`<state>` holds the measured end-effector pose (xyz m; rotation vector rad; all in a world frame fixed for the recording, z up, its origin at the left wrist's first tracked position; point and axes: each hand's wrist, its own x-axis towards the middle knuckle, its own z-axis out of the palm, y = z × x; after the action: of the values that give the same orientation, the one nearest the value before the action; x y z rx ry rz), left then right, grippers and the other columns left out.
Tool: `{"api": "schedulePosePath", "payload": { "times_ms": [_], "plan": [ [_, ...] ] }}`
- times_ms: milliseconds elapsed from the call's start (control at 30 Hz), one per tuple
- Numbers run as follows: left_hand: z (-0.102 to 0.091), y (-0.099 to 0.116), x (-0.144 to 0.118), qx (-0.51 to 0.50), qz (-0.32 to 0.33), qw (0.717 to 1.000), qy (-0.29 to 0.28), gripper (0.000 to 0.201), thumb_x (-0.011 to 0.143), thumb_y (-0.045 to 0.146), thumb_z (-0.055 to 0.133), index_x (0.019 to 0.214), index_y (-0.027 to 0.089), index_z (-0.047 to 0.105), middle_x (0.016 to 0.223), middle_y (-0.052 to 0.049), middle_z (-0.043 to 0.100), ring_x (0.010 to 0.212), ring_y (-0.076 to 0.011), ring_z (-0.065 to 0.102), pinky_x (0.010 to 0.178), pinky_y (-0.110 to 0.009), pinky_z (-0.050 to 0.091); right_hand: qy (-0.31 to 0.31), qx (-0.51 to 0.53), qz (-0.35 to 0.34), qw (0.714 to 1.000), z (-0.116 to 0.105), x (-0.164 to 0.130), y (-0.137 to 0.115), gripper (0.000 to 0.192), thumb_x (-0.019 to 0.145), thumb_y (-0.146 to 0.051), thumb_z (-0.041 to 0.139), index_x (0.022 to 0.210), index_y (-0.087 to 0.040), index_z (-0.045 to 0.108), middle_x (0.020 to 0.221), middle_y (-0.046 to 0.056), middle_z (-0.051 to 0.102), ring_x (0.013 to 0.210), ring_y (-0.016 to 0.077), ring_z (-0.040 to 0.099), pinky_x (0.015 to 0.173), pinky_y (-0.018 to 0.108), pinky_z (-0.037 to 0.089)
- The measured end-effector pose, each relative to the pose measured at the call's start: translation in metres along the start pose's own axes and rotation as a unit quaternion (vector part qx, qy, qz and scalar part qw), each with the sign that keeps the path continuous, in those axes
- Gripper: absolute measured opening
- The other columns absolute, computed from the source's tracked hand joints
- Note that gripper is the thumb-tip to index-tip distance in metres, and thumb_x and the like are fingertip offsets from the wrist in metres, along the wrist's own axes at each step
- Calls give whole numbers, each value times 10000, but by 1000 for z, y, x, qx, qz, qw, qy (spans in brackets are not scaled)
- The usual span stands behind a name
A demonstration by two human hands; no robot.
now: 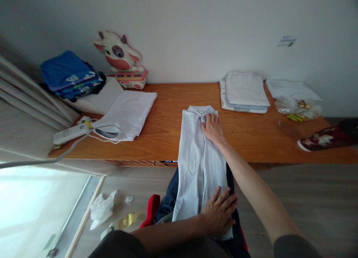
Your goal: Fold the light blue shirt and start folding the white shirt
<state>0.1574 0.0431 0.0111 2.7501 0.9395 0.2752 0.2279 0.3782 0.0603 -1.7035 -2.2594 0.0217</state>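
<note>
Pale blue shirt lies folded lengthwise into a narrow strip, collar end on the wooden table, lower part hanging over the front edge toward the person's lap. Right hand rests flat on the shirt just below the collar, fingers spread and pressing down, gripping nothing. Left hand lies palm-down on the shirt's lower end, fingers splayed apart, also pressing rather than grasping.

On the table, left of the shirt: a white folded cloth, and touching its near corner an iron with a cord trailing off the left edge. A white remote-like object sits just beside it. Far left corner: stack of blue clothes; next to it, against the wall, a cow-shaped toy. Right of the shirt, well apart: stack of folded pale shirts, then papers and a clear plastic bag. Crumpled white plastic on the floor, lower left
</note>
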Motion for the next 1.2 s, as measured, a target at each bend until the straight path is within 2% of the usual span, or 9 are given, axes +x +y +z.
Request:
{"api": "schedulePosePath", "payload": {
  "times_ms": [100, 200, 433, 567, 700, 833, 1033, 1133, 1200],
  "plan": [
    [2, 5, -8, 14, 23, 1000, 3, 678, 1107, 548, 414, 1709, 239, 375, 1816, -14, 271, 1701, -315, 170, 1369, -542, 209, 9, 9, -8, 1000, 8, 2, 3, 707, 1084, -439, 342, 1670, -44, 329, 1782, 231, 272, 1647, 423, 199, 1322, 591, 175],
    [3, 6, -14, 26, 53, 998, 7, 667, 1108, 552, 401, 1694, 234, 407, 1817, -23, 269, 1698, -333, 173, 1356, -567, 233, -42, 4, -7, 999, 15, 6, 9, 752, 1087, -459, 319, 1718, -55, 251, 1830, 200, 141, 1687, 413, 107, 1347, 592, 116],
    [13, 10, -22, 51, 116, 992, 7, 658, 1055, 610, 479, 1633, 298, 512, 1774, -6, 386, 1680, -349, 235, 1309, -620, 317, -68, -5, -5, 998, 21, 11, 14, 773, 1090, -497, 289, 1732, -70, 242, 1832, 174, 137, 1693, 409, 110, 1359, 597, 116],
    [19, 14, -24, 89, 156, 983, 25, 583, 1061, 619, 417, 1570, 389, 585, 1759, 56, 410, 1676, -355, 246, 1294, -668, 314, -57, -12, -13, 998, 22, 10, 14, 774, 1097, -500, 282, 1739, -72, 218, 1830, 174, 150, 1690, 415, 122, 1356, 604, 120],
    [16, 15, -27, 148, 162, 975, 38, 551, 1035, 651, 354, 1502, 532, 620, 1746, 141, 410, 1685, -320, 220, 1319, -659, 274, -57, -10, -13, 998, 22, 9, 14, 779, 1103, -516, 282, 1747, -87, 192, 1830, 179, 143, 1689, 419, 129, 1356, 600, 119],
    [14, 14, -27, 202, 181, 960, 63, 561, 980, 687, 281, 1439, 667, 604, 1714, 211, 430, 1679, -315, 215, 1307, -676, 242, -59, -8, -10, 998, 22, 10, 14, 776, 1106, -516, 280, 1747, -87, 195, 1831, 178, 133, 1691, 415, 123, 1357, 597, 110],
    [24, 18, -27, 217, 214, 951, 60, 608, 950, 729, 182, 1433, 730, 552, 1693, 295, 409, 1682, -337, 177, 1251, -733, 236, -55, -8, -10, 998, 21, 9, 14, 773, 1106, -517, 292, 1742, -85, 219, 1830, 181, 141, 1692, 416, 109, 1359, 597, 99],
    [27, 19, -30, 227, 245, 941, 53, 588, 874, 758, 263, 1403, 782, 518, 1675, 349, 388, 1683, -362, 153, 1178, -779, 254, -59, -8, -10, 998, 21, 9, 13, 778, 1106, -518, 282, 1741, -75, 213, 1833, 176, 126, 1694, 412, 100, 1358, 605, 94],
    [25, 18, -33, 241, 267, 933, 35, 619, 789, 744, 334, 1390, 828, 456, 1661, 396, 361, 1686, -336, 131, 1114, -783, 251, -62, -6, -8, 998, 20, 9, 13, 780, 1105, -521, 276, 1741, -74, 211, 1833, 175, 126, 1694, 409, 103, 1358, 605, 97]
  ]
}}
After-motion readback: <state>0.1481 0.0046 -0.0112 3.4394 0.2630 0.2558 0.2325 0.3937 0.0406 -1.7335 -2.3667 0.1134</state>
